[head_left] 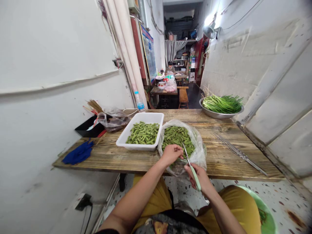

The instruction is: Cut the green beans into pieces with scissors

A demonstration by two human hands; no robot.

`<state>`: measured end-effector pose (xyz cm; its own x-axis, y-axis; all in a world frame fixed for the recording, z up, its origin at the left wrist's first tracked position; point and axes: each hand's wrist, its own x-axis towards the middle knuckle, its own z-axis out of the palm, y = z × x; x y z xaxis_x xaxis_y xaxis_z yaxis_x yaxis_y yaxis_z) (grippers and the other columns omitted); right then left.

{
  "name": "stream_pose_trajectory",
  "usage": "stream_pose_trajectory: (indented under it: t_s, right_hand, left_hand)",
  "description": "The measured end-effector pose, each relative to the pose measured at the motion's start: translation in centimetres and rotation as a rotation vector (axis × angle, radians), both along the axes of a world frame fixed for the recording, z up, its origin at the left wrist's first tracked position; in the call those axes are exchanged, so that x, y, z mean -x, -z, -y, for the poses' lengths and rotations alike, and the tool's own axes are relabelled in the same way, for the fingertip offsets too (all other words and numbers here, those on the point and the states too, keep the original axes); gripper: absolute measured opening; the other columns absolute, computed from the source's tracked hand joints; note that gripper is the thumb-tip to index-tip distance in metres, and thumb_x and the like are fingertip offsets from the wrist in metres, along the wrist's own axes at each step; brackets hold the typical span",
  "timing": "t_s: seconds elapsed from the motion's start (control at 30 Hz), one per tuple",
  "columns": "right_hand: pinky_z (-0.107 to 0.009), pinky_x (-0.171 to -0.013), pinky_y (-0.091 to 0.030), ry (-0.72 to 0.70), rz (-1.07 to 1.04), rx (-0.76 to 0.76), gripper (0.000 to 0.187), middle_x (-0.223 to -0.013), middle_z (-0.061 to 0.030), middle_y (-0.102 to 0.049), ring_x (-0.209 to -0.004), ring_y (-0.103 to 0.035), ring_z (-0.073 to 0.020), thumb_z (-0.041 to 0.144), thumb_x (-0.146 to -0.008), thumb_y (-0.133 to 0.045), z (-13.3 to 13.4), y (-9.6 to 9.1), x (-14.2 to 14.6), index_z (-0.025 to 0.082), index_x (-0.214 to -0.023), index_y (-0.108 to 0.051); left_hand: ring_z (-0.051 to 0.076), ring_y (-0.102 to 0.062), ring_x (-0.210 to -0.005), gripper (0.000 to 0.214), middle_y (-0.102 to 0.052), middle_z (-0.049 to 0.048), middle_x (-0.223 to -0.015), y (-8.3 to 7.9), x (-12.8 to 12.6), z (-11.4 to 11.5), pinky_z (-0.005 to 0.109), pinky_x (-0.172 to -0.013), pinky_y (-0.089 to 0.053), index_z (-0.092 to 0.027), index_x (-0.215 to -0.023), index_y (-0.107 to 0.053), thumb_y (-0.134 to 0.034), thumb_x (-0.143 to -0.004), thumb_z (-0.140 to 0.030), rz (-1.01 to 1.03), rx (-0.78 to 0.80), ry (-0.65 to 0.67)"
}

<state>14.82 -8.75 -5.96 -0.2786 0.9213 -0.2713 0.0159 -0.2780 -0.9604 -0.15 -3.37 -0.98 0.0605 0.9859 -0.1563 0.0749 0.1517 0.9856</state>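
My right hand [198,177] grips a pair of scissors [193,174] with pale green handles, its metal blades pointing up and away over the bag. Close to the blades, my left hand [172,153] has its fingers pinched together; what is between them is too small to make out. Beneath both hands, a clear plastic bag [198,143] lies open on the table, full of green edamame pods [176,135]. To its left stands a white plastic tub [122,141] with more green pods [143,132] inside.
On the wooden table [219,162] are metal skewers [240,152], a steel bowl of green stalks [220,113], a water bottle [139,102], a black box [89,130] and a blue cloth [78,152]. A green basin [266,211] sits at lower right. A person [170,67] is farther back.
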Motion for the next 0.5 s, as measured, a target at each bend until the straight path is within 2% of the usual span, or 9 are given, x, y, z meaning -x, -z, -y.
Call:
stream_pose_trajectory:
  t_s: [0.1, 0.2, 0.33, 0.4, 0.5]
  right_hand:
    - [-0.017, -0.024, -0.027, -0.007, 0.017, -0.018, 0.041, -0.041, 0.0117, -0.037, -0.026, -0.031, -0.0055, 0.052, -0.070, -0.063, 0.0, 0.1, -0.2, 0.018, -0.091, -0.053]
    - [-0.018, -0.029, -0.032, 0.007, -0.017, -0.058, 0.043, -0.050, 0.0089, -0.043, -0.033, -0.039, -0.0070, 0.054, -0.073, -0.060, 0.2, 0.1, -0.3, 0.019, -0.095, -0.052]
    - [-0.021, -0.042, -0.041, -0.047, -0.079, -0.075, 0.041, -0.062, 0.0050, -0.048, -0.048, -0.048, -0.0093, 0.057, -0.081, -0.049, 0.7, -0.3, -0.3, 0.019, -0.096, -0.050]
    - [-0.022, -0.043, -0.041, -0.088, -0.066, -0.080, 0.041, -0.062, 0.0045, -0.048, -0.049, -0.048, -0.0101, 0.058, -0.082, -0.047, 0.8, -0.6, -0.1, 0.019, -0.095, -0.050]
    - [-0.023, -0.042, -0.039, -0.090, -0.027, -0.088, 0.042, -0.060, 0.0048, -0.046, -0.047, -0.047, -0.0103, 0.059, -0.081, -0.048, 0.9, -1.1, 0.1, 0.018, -0.093, -0.050]
  left_hand:
    - [0.012, -0.060, -0.051, 0.008, -0.062, -0.0019, -0.056, 0.2, 0.2, -0.3, 0.022, -0.054, -0.042, -0.014, -0.070, -0.059, -0.065, -0.065, -0.015, 0.073, 0.029, -0.009]
    - [0.009, -0.057, -0.055, 0.015, -0.063, -0.0014, -0.062, 0.5, 0.6, -0.8, 0.020, -0.057, -0.041, -0.013, -0.071, -0.062, -0.071, -0.061, -0.019, 0.172, -0.024, -0.079]
    - [0.005, -0.049, -0.049, 0.026, -0.058, -0.0030, -0.057, 0.6, 0.6, -0.9, 0.018, -0.048, -0.034, -0.012, -0.071, -0.061, -0.076, -0.055, -0.027, 0.369, 0.045, -0.109]
    - [0.006, -0.051, -0.048, 0.029, -0.058, -0.0019, -0.055, 0.5, 0.3, -0.8, 0.017, -0.046, -0.033, -0.012, -0.069, -0.059, -0.077, -0.055, -0.029, 0.434, 0.093, -0.090]
    - [0.008, -0.056, -0.051, 0.029, -0.062, 0.0016, -0.058, 0.4, -0.2, -0.4, 0.017, -0.048, -0.036, -0.011, -0.069, -0.058, -0.078, -0.055, -0.028, 0.419, 0.107, -0.094]
